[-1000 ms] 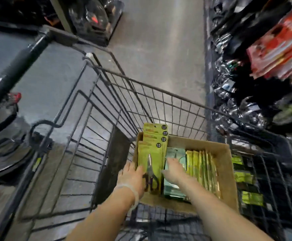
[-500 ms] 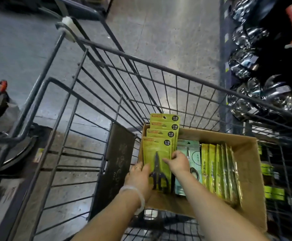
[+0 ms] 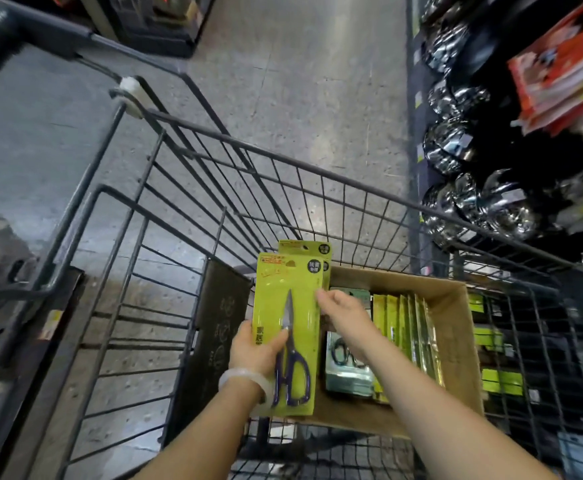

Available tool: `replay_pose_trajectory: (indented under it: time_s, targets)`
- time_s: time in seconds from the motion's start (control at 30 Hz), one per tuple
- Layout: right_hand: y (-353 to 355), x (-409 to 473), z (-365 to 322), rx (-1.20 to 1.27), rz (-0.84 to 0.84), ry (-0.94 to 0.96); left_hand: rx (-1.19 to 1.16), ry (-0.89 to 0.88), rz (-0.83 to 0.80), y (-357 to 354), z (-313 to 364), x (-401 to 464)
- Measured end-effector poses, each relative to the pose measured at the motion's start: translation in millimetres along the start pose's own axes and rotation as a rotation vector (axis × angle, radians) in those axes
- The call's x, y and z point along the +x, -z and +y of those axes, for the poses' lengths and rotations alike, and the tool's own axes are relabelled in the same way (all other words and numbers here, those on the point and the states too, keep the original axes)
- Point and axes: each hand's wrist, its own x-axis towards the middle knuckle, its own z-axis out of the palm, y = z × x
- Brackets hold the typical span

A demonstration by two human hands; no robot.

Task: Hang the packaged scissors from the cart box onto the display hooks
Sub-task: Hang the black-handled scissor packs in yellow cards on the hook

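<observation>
Left hand (image 3: 253,351) grips yellow-green carded scissors pack (image 3: 288,327) above brown cardboard box (image 3: 456,341), right hand (image 3: 343,315) pinching its right edge, likely steadying it for hanging.

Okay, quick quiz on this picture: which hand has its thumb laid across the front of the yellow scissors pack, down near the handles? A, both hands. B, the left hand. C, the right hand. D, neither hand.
B: the left hand grips the yellow scissors pack from its left edge with the thumb across the front, while the right hand only pinches the pack's right edge higher up.
</observation>
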Motion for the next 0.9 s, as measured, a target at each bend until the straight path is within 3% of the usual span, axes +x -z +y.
replay_pose_trajectory:
  time_s: [0.07, 0.17, 0.5, 0.7, 0.9]
  targets:
    - [-3.0, 11.1, 11.9, -0.032, 0.088, -0.072, 0.03, 0.06, 0.045, 7.5, -10.3, 3.6]
    - [-9.5, 31.1, 33.8, -0.275, 0.181, -0.165, 0.105, 0.101, 0.096, 14.9, -19.2, 10.7]
    - [-33.8, 65.0, 66.0, -0.477, 0.34, -0.178, 0.255, 0.078, 0.195, 4.1, -31.4, 18.0]
    - [-17.6, 53.2, 69.0, -0.433, 0.335, -0.078, 0.266, 0.079, 0.227, -1.2, -29.6, 16.6]
    - [4.7, 23.7, 41.5, 0.059, 0.32, 0.011, 0.153, 0.038, 0.169, 4.2, -14.8, 4.3]
